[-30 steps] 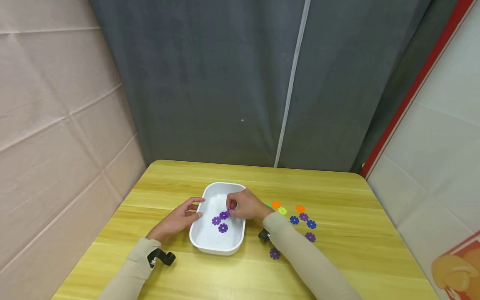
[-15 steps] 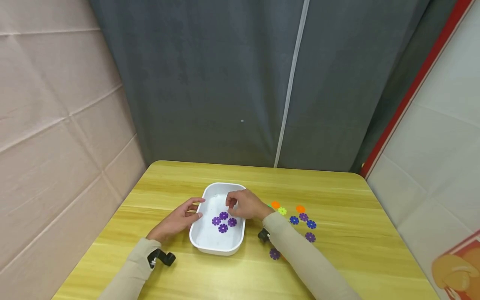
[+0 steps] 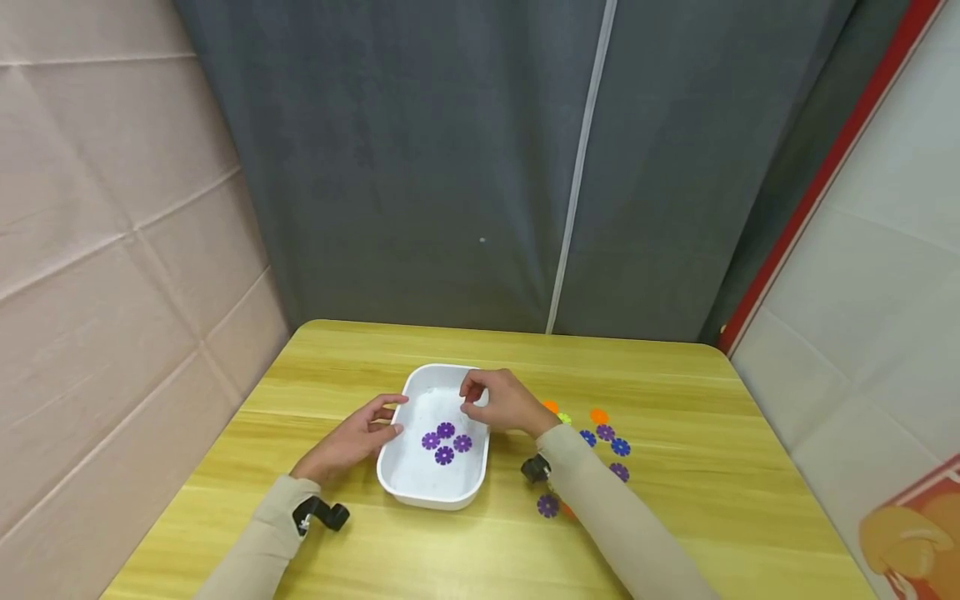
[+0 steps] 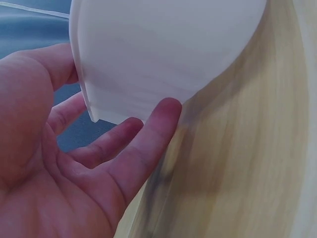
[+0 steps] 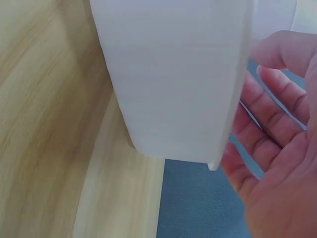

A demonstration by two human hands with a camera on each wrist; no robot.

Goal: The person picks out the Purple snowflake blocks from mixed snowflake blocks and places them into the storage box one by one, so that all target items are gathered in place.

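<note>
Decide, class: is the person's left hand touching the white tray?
Touching. In the left wrist view, the fingertips of the left hand rest against the outer wall of the white tray, with the thumb by its rim; the head view agrees.

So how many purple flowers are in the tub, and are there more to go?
Four purple flowers already lie in the white tub. The right hand hovers over the tub holding nothing, while the left hand touches its side. At least three purple ones are left on the table among the blue, orange and green pieces.
</note>
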